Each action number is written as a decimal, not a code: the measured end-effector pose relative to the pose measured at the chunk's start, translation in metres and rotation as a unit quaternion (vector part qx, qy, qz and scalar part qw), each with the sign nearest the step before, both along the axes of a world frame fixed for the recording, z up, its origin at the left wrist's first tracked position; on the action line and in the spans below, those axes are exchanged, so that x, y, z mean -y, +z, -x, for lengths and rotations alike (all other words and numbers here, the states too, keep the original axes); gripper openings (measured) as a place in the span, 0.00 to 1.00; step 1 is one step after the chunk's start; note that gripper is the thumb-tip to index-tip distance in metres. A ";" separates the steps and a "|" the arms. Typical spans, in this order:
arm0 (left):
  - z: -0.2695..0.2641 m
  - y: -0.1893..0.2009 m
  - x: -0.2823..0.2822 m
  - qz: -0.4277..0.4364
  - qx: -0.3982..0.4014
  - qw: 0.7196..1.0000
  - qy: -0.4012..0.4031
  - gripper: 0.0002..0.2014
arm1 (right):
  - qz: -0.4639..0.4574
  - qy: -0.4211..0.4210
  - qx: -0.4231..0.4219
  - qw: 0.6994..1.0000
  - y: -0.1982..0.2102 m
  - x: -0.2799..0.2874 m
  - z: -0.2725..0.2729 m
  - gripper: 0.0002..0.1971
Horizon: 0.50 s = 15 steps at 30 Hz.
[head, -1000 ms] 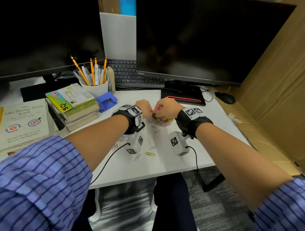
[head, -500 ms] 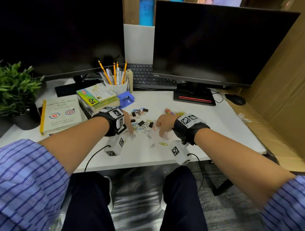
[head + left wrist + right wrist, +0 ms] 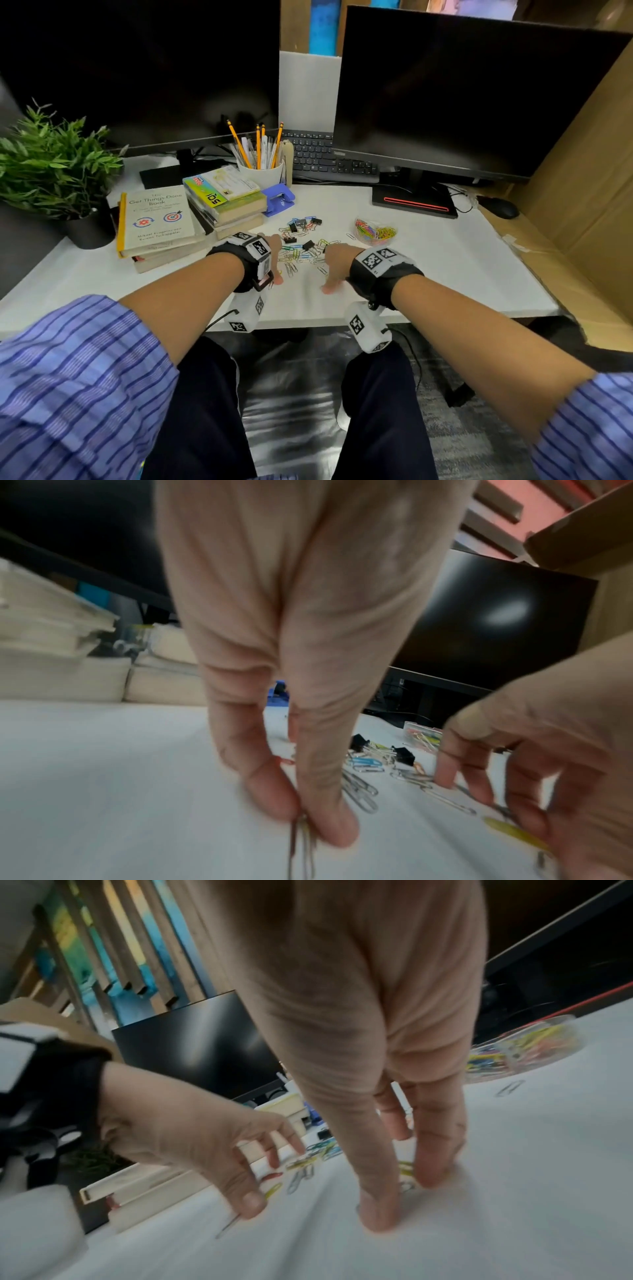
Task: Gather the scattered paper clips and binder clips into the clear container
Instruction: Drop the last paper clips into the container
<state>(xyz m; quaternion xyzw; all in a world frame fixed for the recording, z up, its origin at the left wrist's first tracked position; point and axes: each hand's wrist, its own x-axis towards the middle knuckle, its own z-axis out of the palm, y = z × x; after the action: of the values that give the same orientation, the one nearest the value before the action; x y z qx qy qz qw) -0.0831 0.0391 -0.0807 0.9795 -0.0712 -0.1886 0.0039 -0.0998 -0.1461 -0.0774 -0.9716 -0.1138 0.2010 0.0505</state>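
Coloured and silver paper clips [image 3: 301,255] and black binder clips [image 3: 308,245] lie scattered mid-desk. The clear container [image 3: 375,233], holding several coloured clips, stands to their right, beyond my right hand; it also shows as container [image 3: 527,1047]. My left hand [image 3: 275,265] is at the pile's near left edge. In the left wrist view my left hand [image 3: 303,818] pinches a silver paper clip [image 3: 301,842] against the desk. My right hand [image 3: 329,277] is at the near right edge. Its straight fingers [image 3: 431,1172] and thumb touch the desk around a yellow clip [image 3: 405,1168].
A stack of books [image 3: 154,222], a blue punch [image 3: 279,198] and a white pencil cup [image 3: 260,173] stand to the left and behind. Two dark monitors, a keyboard [image 3: 325,161] and a mouse [image 3: 500,207] are at the back. Cardboard [image 3: 582,205] walls the right side.
Both hands left the container, where they were together a second ago, and came back toward me onto the near edge of the clip pile. The left now pinches a silver clip.
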 end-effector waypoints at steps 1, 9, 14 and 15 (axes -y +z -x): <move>0.001 0.001 0.002 0.004 0.005 1.000 -0.001 0.46 | 0.002 0.001 0.007 1.000 -0.003 -0.005 -0.001 0.30; -0.013 -0.004 0.011 0.054 0.039 0.998 -0.007 0.38 | -0.015 -0.024 0.052 0.998 -0.019 -0.030 -0.042 0.21; -0.022 -0.008 0.025 0.074 0.062 0.995 -0.005 0.29 | -0.053 0.016 0.040 0.998 0.000 -0.037 -0.034 0.22; -0.023 -0.007 0.028 0.073 0.063 0.995 -0.001 0.27 | -0.060 0.020 0.035 0.997 0.002 -0.037 -0.035 0.23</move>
<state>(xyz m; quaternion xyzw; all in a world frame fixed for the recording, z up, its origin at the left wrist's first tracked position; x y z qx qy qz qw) -0.0600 0.0111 -0.0875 0.9865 -0.0855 -0.1208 0.0706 -0.0652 -0.1086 -0.0753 -0.9709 -0.1470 0.1605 0.1002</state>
